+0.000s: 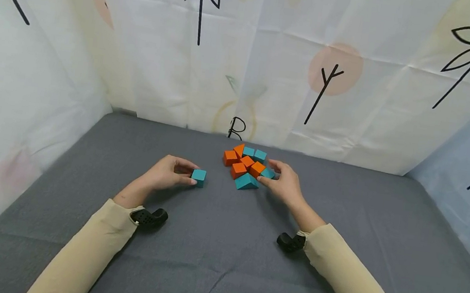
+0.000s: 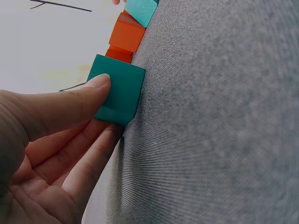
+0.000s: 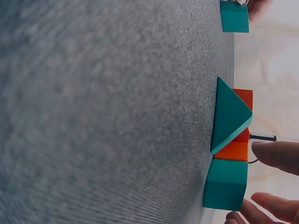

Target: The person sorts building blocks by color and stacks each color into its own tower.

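Observation:
My left hand (image 1: 172, 173) pinches a teal cube (image 1: 198, 176) low over the grey cloth; in the left wrist view its thumb lies across one face of the teal cube (image 2: 119, 88). To the right is a cluster of orange and teal blocks. My right hand (image 1: 285, 182) reaches around the cluster's right side, thumb and fingers spread apart. Between them sits a teal block (image 1: 268, 173), beside an orange cube (image 1: 257, 169). In the right wrist view the fingers come close to that teal block (image 3: 225, 184); contact is unclear. A teal triangular block (image 1: 246, 182) lies at the cluster's front.
Several orange blocks, among them a cube (image 1: 230, 158) and a triangular one (image 1: 239, 150), sit with two teal blocks (image 1: 260, 156) at the back. Patterned white curtains (image 1: 271, 63) hang behind and beside the grey cloth-covered table (image 1: 212, 261).

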{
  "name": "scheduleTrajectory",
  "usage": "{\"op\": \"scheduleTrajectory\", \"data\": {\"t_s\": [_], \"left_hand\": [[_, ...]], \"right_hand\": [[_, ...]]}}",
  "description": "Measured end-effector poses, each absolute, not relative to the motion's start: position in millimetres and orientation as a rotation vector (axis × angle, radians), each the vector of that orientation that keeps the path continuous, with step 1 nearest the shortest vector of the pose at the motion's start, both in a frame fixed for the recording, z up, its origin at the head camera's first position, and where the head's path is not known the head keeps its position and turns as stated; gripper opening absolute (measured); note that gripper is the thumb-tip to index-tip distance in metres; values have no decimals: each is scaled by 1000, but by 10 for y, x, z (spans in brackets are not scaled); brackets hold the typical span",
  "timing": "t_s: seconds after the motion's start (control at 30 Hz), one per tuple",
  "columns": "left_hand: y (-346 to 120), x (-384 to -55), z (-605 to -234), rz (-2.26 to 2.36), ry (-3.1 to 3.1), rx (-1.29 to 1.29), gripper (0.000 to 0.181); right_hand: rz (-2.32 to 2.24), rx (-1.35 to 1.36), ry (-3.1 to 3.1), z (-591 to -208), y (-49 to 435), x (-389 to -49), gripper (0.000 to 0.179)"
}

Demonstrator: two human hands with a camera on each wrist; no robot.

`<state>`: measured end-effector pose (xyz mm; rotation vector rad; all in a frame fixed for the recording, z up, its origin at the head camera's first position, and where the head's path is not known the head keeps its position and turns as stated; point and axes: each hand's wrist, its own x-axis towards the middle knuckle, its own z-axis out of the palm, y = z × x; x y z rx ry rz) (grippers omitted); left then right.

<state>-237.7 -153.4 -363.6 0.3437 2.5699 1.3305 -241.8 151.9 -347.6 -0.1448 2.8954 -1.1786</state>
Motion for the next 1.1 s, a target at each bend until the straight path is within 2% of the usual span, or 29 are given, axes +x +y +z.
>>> {"op": "scheduleTrajectory", "data": {"t_s": [0.2, 0.53, 1.1], "left_hand": [[-1538, -2389, -3643, 1341, 2564, 343, 40], [-1543, -2375, -3625, 1356, 2561, 339, 40], [-1545, -2381, -3647, 1373, 2551, 338, 40]], "right_hand": [[-1263, -62, 2819, -3491, 1576, -2408, 62], [-1313, 87, 2770, -3529, 1584, -2425, 51], [-1460, 175, 2685, -3596, 1587, -2425, 49]]}}
